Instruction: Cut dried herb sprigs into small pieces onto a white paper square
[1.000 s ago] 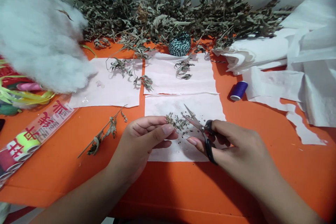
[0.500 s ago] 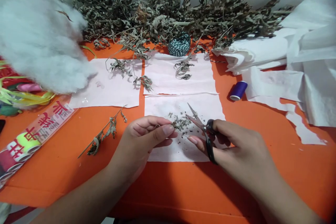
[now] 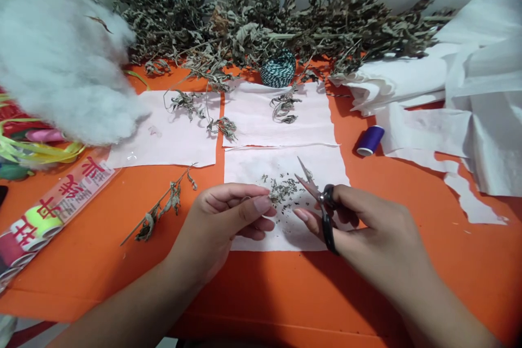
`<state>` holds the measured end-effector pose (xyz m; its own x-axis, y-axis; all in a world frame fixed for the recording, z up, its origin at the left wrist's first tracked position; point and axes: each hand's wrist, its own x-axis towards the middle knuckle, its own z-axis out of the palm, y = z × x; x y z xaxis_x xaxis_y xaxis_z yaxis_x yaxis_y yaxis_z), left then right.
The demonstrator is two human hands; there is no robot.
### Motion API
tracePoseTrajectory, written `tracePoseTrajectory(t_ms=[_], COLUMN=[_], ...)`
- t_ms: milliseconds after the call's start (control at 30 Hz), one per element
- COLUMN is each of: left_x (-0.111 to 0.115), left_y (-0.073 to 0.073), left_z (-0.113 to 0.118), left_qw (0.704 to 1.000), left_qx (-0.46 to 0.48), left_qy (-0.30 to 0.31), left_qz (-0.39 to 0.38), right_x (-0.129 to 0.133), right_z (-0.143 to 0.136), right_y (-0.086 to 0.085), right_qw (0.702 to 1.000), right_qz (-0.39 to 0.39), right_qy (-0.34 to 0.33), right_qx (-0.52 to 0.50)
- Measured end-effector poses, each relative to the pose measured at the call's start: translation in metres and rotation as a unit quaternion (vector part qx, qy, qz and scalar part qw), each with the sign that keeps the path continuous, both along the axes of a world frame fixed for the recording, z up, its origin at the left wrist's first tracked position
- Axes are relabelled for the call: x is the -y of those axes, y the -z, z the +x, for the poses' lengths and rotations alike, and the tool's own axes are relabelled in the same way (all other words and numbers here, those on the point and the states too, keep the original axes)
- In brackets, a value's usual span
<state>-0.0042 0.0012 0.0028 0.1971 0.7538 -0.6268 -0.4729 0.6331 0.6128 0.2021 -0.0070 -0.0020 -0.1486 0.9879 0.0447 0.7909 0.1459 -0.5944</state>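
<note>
My left hand [image 3: 232,211] pinches a bit of dried herb between thumb and fingertips; most of the piece is hidden by the fingers. In my right hand [image 3: 362,223] is a pair of scissors [image 3: 320,196] with black handles, its blades parted and pointing up and left. The blades hover just right of the left fingertips. Beneath both hands lies a white cloth piece [image 3: 253,166], with chopped herb bits [image 3: 285,188] scattered over its middle. A dried leafy sprig [image 3: 161,206] rests on the orange table [image 3: 253,299], left of my left hand.
Dried herb stalks [image 3: 253,27] line the wall. In front sits a ball of green-and-white twine [image 3: 278,69]. White stuffing [image 3: 61,65] is piled left, above a packet of thread spools [image 3: 53,217]. A purple thread spool [image 3: 370,140] and white cloth scraps [image 3: 428,130] lie right.
The scissors and my right hand have shifted slightly right, away from the left fingertips. Less herb sticks out from my left hand, and its lower fingers have moved a little.
</note>
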Motion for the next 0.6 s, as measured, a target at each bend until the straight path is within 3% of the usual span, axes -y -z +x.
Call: tracePoseTrajectory(t_ms=[600], left_x=[-0.0019], left_y=[0.0016], left_z=[0.0009], left_qw=[0.999], left_qx=[-0.037], left_qy=[-0.018], left_qz=[0.018], right_x=[0.0002], right_z=[0.0000], right_y=[0.0002], right_qw=[1.000], right_qz=[0.000], right_qy=[0.002], right_qx=[-0.003])
